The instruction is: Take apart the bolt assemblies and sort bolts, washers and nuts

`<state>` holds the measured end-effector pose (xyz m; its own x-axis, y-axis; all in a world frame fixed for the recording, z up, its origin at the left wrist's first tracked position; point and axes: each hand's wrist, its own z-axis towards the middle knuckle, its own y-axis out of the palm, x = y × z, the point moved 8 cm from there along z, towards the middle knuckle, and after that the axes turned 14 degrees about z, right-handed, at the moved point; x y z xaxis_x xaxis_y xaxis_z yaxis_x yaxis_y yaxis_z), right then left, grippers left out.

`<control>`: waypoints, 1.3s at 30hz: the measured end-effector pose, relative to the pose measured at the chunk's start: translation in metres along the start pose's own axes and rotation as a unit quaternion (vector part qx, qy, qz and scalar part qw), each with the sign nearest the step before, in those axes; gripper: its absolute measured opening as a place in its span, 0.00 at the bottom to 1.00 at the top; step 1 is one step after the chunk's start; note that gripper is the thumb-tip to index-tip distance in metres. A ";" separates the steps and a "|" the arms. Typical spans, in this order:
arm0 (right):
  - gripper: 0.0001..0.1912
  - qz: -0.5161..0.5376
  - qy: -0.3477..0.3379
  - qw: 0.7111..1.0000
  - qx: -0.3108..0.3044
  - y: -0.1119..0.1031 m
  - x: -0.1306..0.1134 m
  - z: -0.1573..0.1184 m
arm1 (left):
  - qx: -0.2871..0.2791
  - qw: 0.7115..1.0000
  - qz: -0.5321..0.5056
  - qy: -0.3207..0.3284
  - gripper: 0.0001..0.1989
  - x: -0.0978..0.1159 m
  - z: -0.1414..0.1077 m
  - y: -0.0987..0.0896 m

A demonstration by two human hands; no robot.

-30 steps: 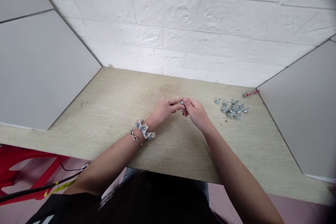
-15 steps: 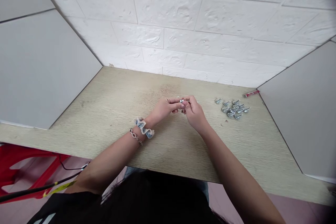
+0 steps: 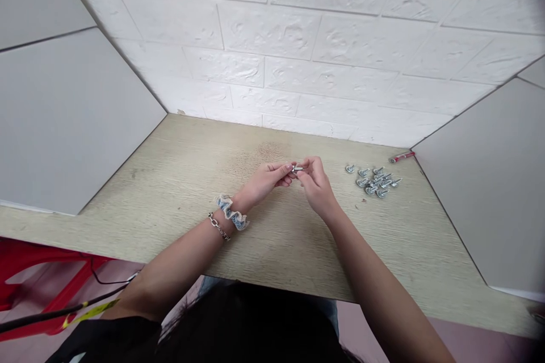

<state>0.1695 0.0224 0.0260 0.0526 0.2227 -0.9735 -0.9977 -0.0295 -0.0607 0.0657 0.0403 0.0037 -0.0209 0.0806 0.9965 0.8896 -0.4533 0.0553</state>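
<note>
A small silver bolt [image 3: 297, 169] lies sideways between my two hands, a little above the table. My left hand [image 3: 268, 177] pinches its head end between thumb and fingers. At the shank end, my right hand [image 3: 315, 180] has its fingers curled around the bolt, thumb on the near side. Part of the shank shows between the right thumb and forefinger. Fingers hide some of the head end, so I cannot make out any small parts there. To the right lies a loose pile of similar silver bolts [image 3: 374, 181] with wide washers.
A red, pen-like tool [image 3: 402, 157] lies at the back right against a grey panel [image 3: 481, 181]. Another grey panel [image 3: 80, 125] stands on the left. A white brick-patterned wall [image 3: 272, 74] closes off the back. Below the table's left edge is a red plastic stool [image 3: 63, 298].
My right fingers have loosened and parted slightly, so more of the bolt's shank shows. Both hands stay close together. The camera view has tilted up slightly.
</note>
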 end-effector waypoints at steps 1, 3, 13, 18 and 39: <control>0.12 -0.018 0.010 1.000 0.010 -0.002 0.002 0.000 | 0.013 1.000 0.019 0.002 0.17 0.001 -0.001 -0.001; 0.21 -0.049 0.031 0.998 0.014 -0.004 0.006 0.000 | 0.040 0.996 0.079 0.018 0.18 0.004 -0.003 -0.004; 0.14 -0.014 0.067 0.997 -0.042 0.004 0.008 0.001 | 0.071 0.941 0.299 0.144 0.12 0.027 -0.010 -0.005; 0.06 0.070 0.091 0.993 -0.017 0.001 0.014 0.002 | 0.077 0.918 0.359 0.149 0.13 0.027 -0.010 -0.004; 0.16 0.022 0.100 0.993 -0.063 0.007 0.018 0.002 | 0.090 0.889 0.421 0.159 0.11 0.034 -0.015 -0.005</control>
<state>0.1636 0.0279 0.0088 0.0285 0.0201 -0.9994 -0.9868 -0.1590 -0.0313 0.0541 0.0321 0.0378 0.5843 -0.4873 0.6490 0.7092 -0.0822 -0.7002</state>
